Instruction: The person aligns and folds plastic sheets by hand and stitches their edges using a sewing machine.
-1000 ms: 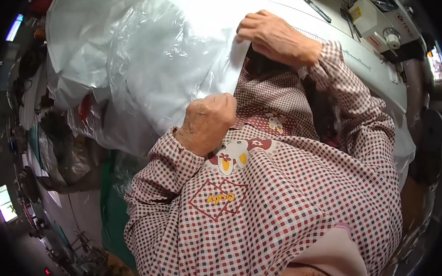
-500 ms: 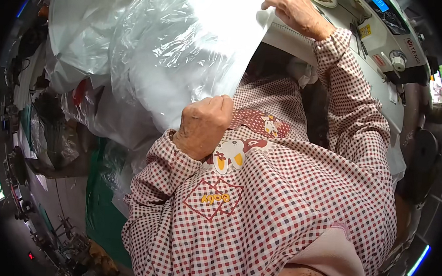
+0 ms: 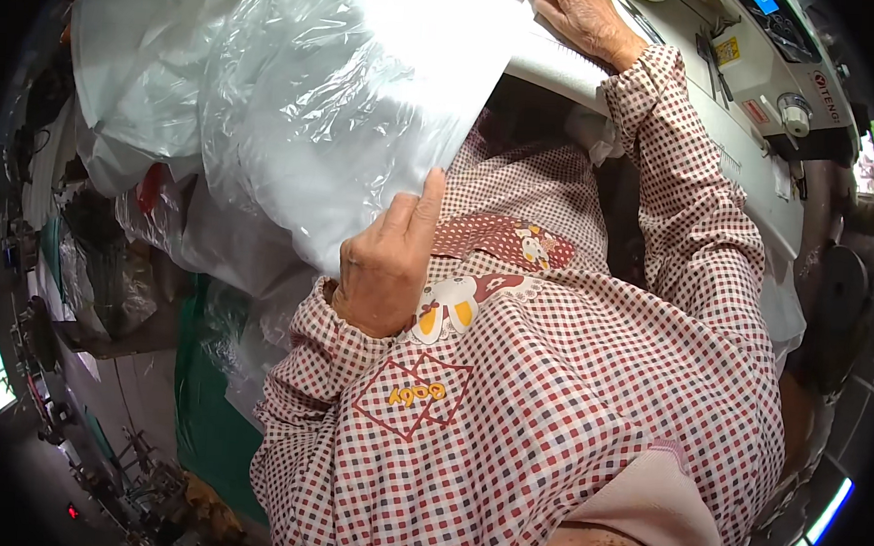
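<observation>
While the hands (image 3: pixel 386 265) rest at its edge, glossy white sheeting (image 3: pixel 302 118) lies creased.

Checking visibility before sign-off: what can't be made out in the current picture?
All in the head view:
Left hand: palm hidden behind its own back.
Right hand: partly cut off by the top edge.
Pale sheeting: far end cut off by the same edge; upper part washed out by glare.
Blue display: cut off there too.

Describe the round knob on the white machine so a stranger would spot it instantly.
Right of the right hand stands a white machine. On it, just right of a small reddish label, sits the knob. It juts out, pale and round, where the label is flat.
</observation>
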Action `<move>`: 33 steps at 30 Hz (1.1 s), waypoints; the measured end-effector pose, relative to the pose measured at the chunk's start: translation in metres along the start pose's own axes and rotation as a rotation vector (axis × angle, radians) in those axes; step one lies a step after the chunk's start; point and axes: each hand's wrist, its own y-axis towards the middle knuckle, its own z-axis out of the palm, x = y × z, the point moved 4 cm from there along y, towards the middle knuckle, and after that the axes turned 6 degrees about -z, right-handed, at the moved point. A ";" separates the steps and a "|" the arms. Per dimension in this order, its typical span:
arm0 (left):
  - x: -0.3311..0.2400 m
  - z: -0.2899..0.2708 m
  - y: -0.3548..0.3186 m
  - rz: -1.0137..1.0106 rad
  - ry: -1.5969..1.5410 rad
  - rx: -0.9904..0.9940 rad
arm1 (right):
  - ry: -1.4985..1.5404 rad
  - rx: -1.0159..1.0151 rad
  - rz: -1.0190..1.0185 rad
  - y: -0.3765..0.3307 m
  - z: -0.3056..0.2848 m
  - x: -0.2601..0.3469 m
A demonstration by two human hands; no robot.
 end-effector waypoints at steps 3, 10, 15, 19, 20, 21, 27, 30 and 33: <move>0.006 0.006 -0.001 -0.072 -0.061 0.035 | -0.022 -0.006 -0.002 -0.002 0.002 -0.005; -0.003 0.013 0.024 -0.071 -0.315 0.185 | 0.060 -0.100 0.113 -0.009 -0.016 0.005; -0.014 0.023 0.044 -0.024 -0.358 0.206 | -0.180 0.031 0.285 -0.010 -0.010 -0.004; -0.019 0.021 0.053 0.011 -0.309 0.208 | -0.225 -0.036 0.275 -0.010 -0.014 -0.005; -0.022 0.020 0.057 0.012 -0.302 0.210 | -0.231 -0.046 0.282 -0.010 -0.017 -0.006; -0.024 0.020 0.062 0.024 -0.298 0.210 | -0.232 -0.050 0.288 -0.009 -0.020 -0.007; -0.024 0.019 0.102 0.094 -0.271 0.114 | -0.222 -0.130 0.241 -0.006 -0.022 -0.005; -0.024 0.016 0.129 0.118 -0.209 0.074 | -0.220 -0.114 0.251 -0.004 -0.024 -0.003; -0.023 0.015 0.155 0.152 -0.175 0.033 | -0.248 -0.102 0.254 -0.002 -0.024 -0.001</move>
